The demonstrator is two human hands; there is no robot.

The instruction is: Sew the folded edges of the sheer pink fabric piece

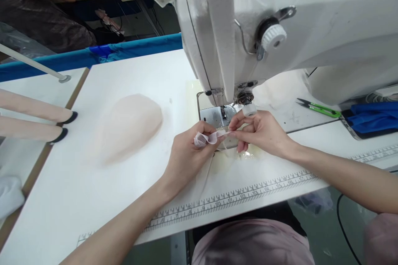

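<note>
Just in front of the needle area of a white sewing machine, my two hands meet over a small piece of thin white fabric. My left hand is closed on its gathered part, with a ruffled end sticking up from the fist. Thumb and fingers of my right hand pinch the other end of the same piece. The metal presser foot stands just behind my fingers, above the needle plate. A narrow strip hangs below my left hand toward the printed ruler.
A pale beige rounded fabric piece lies left on the white table. Green-handled thread snips and a blue cloth lie right. A printed ruler follows the front edge. Two beige, black-tipped forms stand left; another person sits beyond.
</note>
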